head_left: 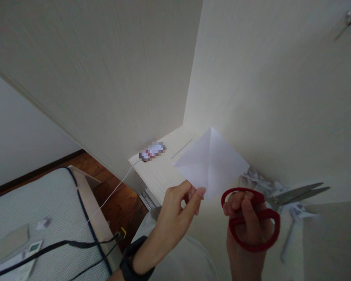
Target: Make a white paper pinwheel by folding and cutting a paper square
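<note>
Between thumb and fingers, my left hand [183, 203] pinches the lower corner of a white sheet of paper [215, 160]. The sheet is turned corner-up like a diamond, and a crease runs down its middle. My right hand [245, 222] grips a pair of scissors [269, 246] with red handles, its fingers through the loops. The metal blades point right, slightly parted, away from the sheet. White paper scraps [260, 179] lie beyond the scissors, and more scraps [302, 210] lie under the blades.
A phone-like device [152, 151], blurred out, rests on the pale desk top [155, 177] with a white cable [114, 191] running left. Pale panels rise behind and to the right. At left is a mattress [55, 203] with dark straps and flat items on it.
</note>
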`<state>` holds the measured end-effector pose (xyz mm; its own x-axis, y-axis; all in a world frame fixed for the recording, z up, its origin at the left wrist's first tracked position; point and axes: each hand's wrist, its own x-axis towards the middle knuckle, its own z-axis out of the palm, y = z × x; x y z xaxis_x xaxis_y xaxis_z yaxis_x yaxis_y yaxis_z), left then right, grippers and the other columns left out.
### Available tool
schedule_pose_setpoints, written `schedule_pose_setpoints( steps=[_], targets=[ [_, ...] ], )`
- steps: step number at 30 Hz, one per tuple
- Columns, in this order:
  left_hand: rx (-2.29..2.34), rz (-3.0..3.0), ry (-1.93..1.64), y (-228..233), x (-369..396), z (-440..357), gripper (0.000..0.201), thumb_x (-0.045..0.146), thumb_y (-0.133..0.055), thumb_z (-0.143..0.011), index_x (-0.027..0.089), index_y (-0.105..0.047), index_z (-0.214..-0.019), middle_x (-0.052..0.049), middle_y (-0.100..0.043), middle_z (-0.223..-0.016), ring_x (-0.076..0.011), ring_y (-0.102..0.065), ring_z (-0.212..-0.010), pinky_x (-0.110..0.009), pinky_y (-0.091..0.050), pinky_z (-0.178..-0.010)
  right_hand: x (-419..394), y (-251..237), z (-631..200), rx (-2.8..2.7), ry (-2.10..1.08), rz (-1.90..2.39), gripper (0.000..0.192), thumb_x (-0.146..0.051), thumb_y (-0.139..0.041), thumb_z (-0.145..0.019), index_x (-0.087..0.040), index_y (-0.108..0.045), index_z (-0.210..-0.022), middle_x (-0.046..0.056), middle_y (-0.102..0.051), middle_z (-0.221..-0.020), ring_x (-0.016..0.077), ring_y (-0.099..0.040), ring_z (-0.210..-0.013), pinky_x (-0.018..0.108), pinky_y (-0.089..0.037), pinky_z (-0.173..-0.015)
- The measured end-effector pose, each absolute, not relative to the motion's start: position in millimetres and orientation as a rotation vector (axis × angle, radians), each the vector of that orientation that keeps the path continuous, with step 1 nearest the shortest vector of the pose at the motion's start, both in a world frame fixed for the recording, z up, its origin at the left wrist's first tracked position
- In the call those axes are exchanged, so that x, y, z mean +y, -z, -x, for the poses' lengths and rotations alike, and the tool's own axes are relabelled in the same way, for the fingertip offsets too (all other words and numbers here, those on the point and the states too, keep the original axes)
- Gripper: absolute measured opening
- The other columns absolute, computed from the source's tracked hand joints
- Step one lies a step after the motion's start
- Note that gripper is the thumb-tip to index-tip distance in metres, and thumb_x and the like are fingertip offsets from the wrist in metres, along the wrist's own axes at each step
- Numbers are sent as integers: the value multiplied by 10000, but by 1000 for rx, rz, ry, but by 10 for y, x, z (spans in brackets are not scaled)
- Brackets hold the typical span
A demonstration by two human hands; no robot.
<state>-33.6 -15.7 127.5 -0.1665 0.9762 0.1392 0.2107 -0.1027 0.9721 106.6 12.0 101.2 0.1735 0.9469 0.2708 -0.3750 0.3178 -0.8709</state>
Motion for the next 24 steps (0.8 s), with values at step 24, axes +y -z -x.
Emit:
schedule_pose_setpoints(
  steps=[24],
  targets=[
    [1648, -1310, -1551, -1422, -160, 502, 355, 219, -510, -934, 207, -429, -588, 70, -457, -505, -78, -404, -466, -209, -321, -463, -219, -812, -890, -1503, -1386, 883, 303, -303, -592, -959, -183, -590, -1237, 98, -611, -1262, 234, -643, -1037, 442, -558, -865]
  ],
)
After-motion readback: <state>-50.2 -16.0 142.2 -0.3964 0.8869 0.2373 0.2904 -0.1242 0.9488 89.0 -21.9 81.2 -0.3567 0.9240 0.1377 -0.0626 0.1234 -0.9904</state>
